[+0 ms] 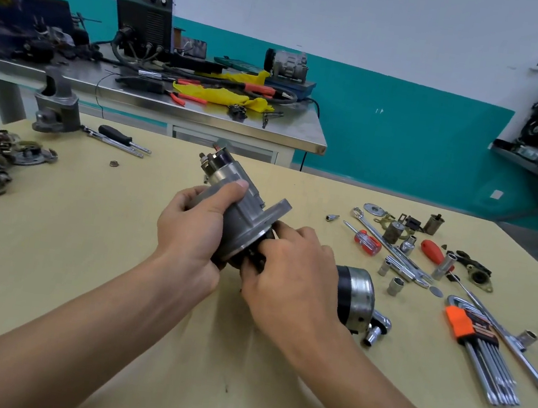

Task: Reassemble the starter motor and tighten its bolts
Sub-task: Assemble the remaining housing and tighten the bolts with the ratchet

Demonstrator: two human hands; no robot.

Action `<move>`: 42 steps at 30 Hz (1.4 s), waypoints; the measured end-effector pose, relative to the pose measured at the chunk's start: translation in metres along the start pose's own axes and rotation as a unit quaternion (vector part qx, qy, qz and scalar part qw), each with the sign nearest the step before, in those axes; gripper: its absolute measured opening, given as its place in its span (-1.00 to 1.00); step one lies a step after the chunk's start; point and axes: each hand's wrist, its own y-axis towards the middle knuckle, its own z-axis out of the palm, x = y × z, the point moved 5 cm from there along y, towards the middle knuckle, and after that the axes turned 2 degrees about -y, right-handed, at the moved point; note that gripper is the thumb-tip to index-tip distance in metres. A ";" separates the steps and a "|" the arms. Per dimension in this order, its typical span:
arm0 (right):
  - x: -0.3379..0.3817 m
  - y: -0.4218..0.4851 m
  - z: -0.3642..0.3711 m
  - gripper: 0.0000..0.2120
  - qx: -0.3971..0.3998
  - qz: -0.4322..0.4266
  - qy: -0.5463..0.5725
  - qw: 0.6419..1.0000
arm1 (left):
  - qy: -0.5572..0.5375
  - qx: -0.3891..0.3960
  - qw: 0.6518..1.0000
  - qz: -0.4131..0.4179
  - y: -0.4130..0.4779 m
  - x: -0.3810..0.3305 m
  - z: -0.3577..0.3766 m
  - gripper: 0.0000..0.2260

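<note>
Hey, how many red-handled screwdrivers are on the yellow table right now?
2. One red-handled screwdriver lies just left of the long wrench; the second screwdriver lies just right of it, among loose sockets. Others could be hidden in the clutter.

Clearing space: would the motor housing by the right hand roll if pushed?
Probably: the motor housing looks round and lies on its side. Its metal shell suggests heft. The ratchet beside it might block it.

The left hand point(193, 227) grips the starter motor point(246, 207) around its body, tilted above the table point(82, 246). The right hand point(289, 269) grips its lower end below the flange. A metal casing point(356, 295) lies just beside the right wrist, with a hex key set point(478, 351) further right.
</note>
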 end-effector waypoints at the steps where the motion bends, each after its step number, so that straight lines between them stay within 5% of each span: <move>1: -0.001 0.001 -0.001 -0.75 -0.003 0.005 -0.010 1.000 | 0.004 0.004 1.000 0.007 0.000 0.000 0.001 -0.64; 20: -0.004 -0.014 -0.005 -0.85 0.000 -0.054 0.007 0.999 | 0.074 0.079 0.991 0.079 0.000 -0.013 0.008 -0.67; 29: 0.011 -0.027 -0.025 -0.78 0.092 -0.093 -0.057 0.990 | 0.097 0.078 0.986 0.108 0.005 -0.017 0.007 -0.72; 31: 0.006 -0.026 -0.037 -0.75 0.037 -0.059 -0.019 0.997 | 0.107 0.072 0.985 0.115 0.009 -0.019 0.004 -0.71; 34: -0.028 -0.013 -0.051 -0.96 -0.089 0.030 0.087 0.992 | 0.129 0.074 0.980 0.132 0.013 -0.021 0.002 -0.71; 37: -0.053 -0.005 -0.044 -0.74 -0.108 0.071 0.138 0.982 | 0.170 0.092 0.964 0.184 0.012 -0.023 0.004 -0.73; 42: -0.052 -0.001 -0.029 -0.64 -0.125 0.036 0.207 0.970 | 0.266 0.151 0.899 0.313 0.002 -0.025 0.010 -0.67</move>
